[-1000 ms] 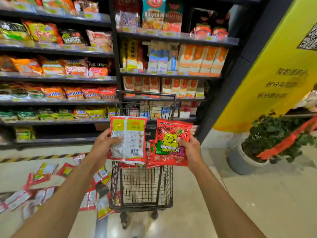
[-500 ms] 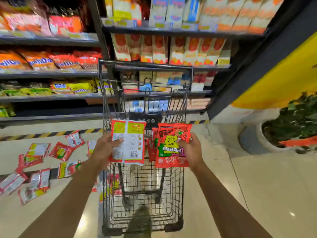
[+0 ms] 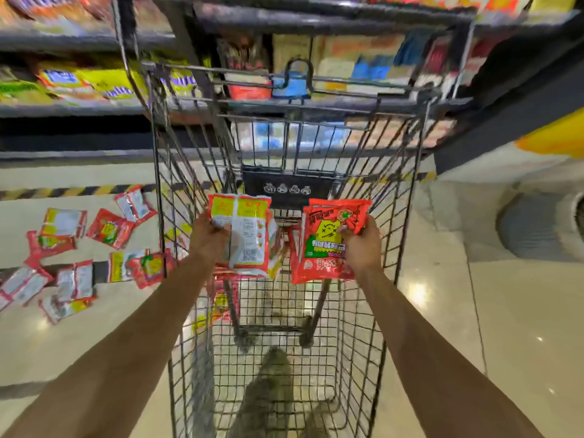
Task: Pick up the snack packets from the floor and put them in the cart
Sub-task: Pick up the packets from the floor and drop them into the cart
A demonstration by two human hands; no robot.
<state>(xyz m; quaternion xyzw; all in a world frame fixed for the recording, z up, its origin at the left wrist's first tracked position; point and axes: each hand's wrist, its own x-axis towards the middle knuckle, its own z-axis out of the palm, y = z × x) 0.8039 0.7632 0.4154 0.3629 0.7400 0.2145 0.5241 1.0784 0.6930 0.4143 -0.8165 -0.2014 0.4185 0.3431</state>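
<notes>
step: drop-off | left hand point(image 3: 208, 240) grips white-backed packets point(image 3: 245, 238), right hand point(image 3: 360, 248) grips red packets point(image 3: 322, 248) | we hold both inside the cart point(image 3: 316, 104) walls so they land in the basket | loose packets point(image 3: 106, 229) on floor point(image 3: 94, 336) at its left

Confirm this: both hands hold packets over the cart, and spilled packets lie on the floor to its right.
No. The head view shows the left hand and right hand holding packets over the cart, but spilled packets lie on the floor to its left.
</notes>
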